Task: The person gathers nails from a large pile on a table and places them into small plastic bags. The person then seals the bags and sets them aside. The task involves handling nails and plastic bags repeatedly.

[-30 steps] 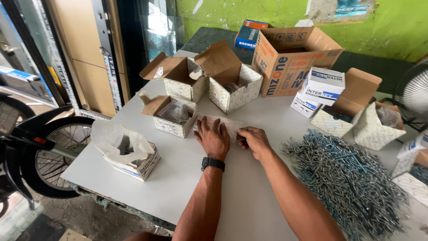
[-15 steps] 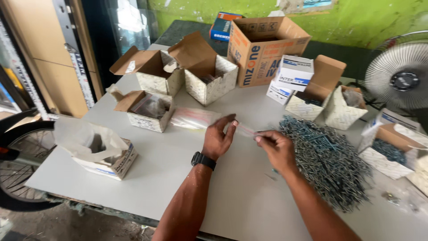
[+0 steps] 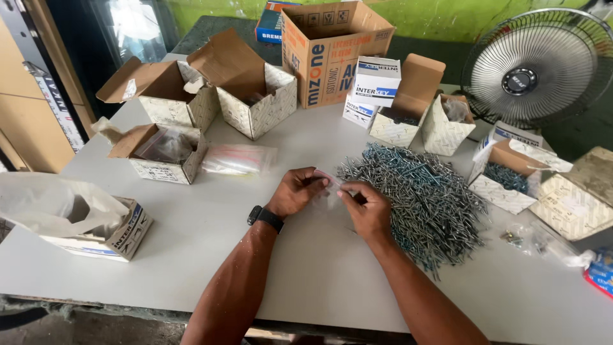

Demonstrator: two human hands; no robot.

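My left hand, with a black watch on the wrist, and my right hand both pinch the top edge of a small clear plastic bag over the grey table. Just right of my right hand lies a big heap of silver screws. A stack of more clear bags lies on the table up and left of my left hand.
Several open small cardboard boxes ring the table, one at the left with a plastic liner. A large brown carton stands at the back. A black fan stands at the far right. Another open box holds screws.
Both hands left the bag stack with one small bag and moved toward the screw heap. The view has swung right, bringing the fan and the right-hand boxes into sight.
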